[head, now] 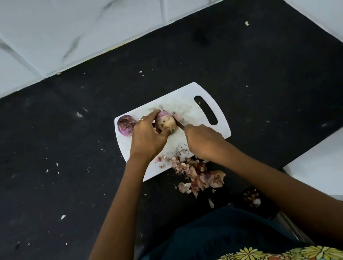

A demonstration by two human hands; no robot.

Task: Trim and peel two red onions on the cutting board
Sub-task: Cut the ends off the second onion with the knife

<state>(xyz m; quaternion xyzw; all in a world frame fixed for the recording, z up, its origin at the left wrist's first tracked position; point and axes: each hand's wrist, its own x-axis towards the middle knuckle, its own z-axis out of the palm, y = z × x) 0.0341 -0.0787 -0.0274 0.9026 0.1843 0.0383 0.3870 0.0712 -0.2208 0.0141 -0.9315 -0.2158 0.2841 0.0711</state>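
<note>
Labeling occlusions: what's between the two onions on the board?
Head view: the left hand, gripping the near onion, fills most of the gap to the far onion.

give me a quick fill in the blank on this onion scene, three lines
1. The left hand holds an ____ on the cutting board.
2. The right hand grips a ____.
3. The pile of peels lies at the board's ____ edge.

Missing words: onion; knife; near
</note>
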